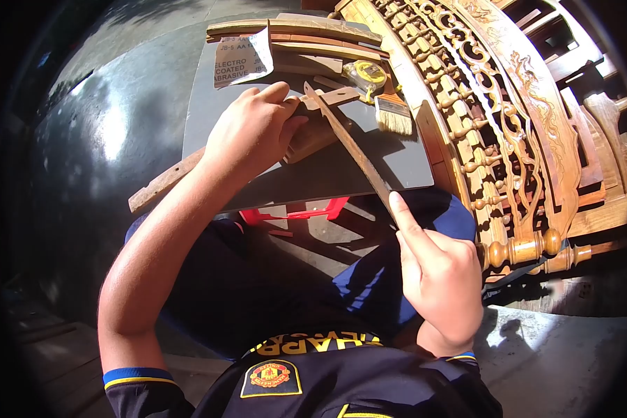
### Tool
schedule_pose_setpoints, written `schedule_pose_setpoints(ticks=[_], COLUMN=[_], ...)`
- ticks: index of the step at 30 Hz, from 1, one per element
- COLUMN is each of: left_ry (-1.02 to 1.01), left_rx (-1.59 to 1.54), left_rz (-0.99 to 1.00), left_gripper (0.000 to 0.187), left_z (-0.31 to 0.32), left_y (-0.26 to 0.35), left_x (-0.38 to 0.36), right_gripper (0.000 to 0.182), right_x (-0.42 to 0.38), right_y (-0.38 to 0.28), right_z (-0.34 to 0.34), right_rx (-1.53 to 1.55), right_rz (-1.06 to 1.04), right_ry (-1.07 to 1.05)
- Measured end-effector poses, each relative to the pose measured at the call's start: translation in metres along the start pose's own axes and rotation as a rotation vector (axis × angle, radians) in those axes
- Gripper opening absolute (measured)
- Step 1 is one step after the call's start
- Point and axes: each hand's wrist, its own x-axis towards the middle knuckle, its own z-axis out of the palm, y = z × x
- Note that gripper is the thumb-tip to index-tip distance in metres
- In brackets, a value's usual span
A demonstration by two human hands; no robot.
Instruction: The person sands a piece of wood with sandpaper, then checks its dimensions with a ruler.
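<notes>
Background: a smooth grey floor [104, 164] in sun and shade, with carved and turned wooden pieces [536, 90] at the right.
Bench: a flat dark-grey top [203, 115], a red plastic frame [296, 214] showing below its near edge.
Wooden strip: long, narrow, brown [166, 180], with small holes; it lies slantwise over the bench, one end jutting past the left edge.
Left hand: fingers curled over the strip, gripping it [259, 120]; the exact thumb contact is unclear.
Right hand: closed on the near end of the file, index finger stretched along it [440, 279].
File: long, thin, rusty-brown [359, 157], crossing the strip just beside the left hand; whether they touch cannot be told.
Around: abrasive sheet [247, 63], curved wooden lengths [299, 29], yellow tape measure [366, 75] and pale-bristled brush [395, 120] near the far side.
In the way: the left hand and forearm hide the strip's middle; a wooden block [315, 143] sits under the strip.
</notes>
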Motion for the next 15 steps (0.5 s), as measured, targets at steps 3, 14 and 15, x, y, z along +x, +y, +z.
schedule_pose_setpoints(ticks=[3,14,15], left_ry=[-0.019,-0.02,-0.007], left_rx=[0.003,0.011,0.011], left_rz=[-0.007,-0.042,-0.034], left_gripper=[0.024,0.024,0.024], left_z=[0.001,0.0,0.0], left_y=[-0.002,0.001,0.0], left_x=[0.0,0.001,0.001], right_gripper=[0.053,0.057,0.054], right_x=[0.0,0.015,0.001], right_y=[0.0,0.005,0.003], right_z=[-0.003,0.019,0.007], right_rx=[0.021,0.017,0.015], right_rz=[0.048,-0.013,0.036], right_ry=[-0.013,0.027,0.012])
